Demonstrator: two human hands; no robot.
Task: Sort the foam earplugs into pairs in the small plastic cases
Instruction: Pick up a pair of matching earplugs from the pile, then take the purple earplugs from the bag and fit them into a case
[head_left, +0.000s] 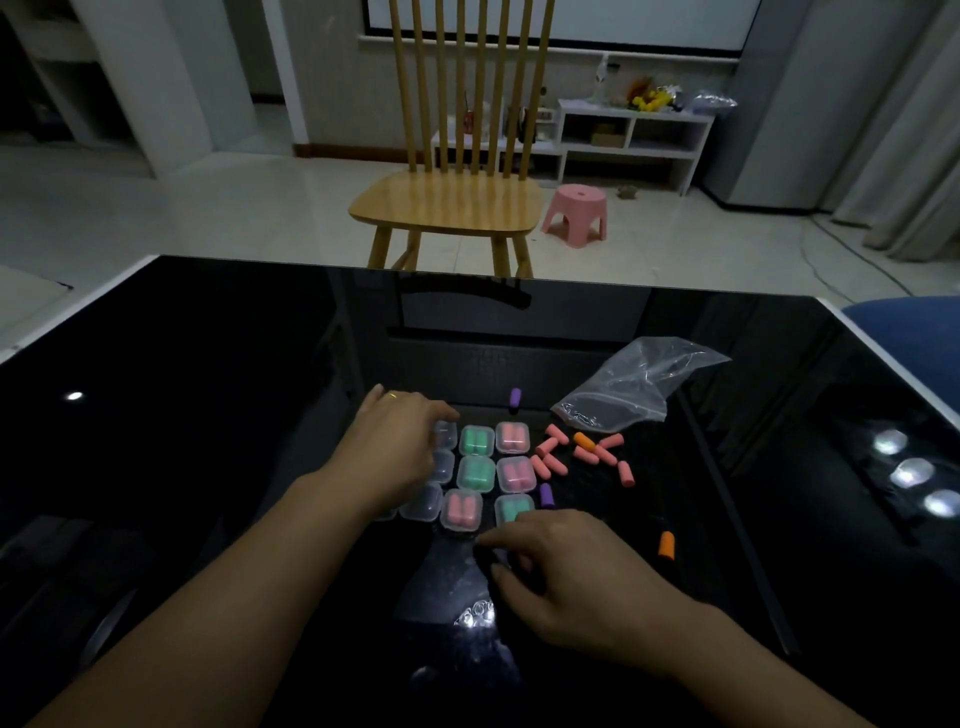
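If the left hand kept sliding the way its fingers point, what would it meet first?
Probably the green-plug case just past the left hand, whose fingers rest on clear cases; depth is uncertain.

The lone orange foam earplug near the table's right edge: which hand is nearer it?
Right. The right hand lies just left of the orange earplug; the left hand is far beyond.

We cannot tell how many small clear plastic cases (422, 506) sit in the leftmost column of the cluster, since the left hand (400, 447) covers several of them and whatever they hold. The right hand (566, 566) hides the near edge of the clear case with green foam earplugs (511, 506), and we cannot see whether its curled fingertips pinch anything. Both forearms run off the bottom of the picture. The glossy black table (208, 415) is cut by the left and right edges.
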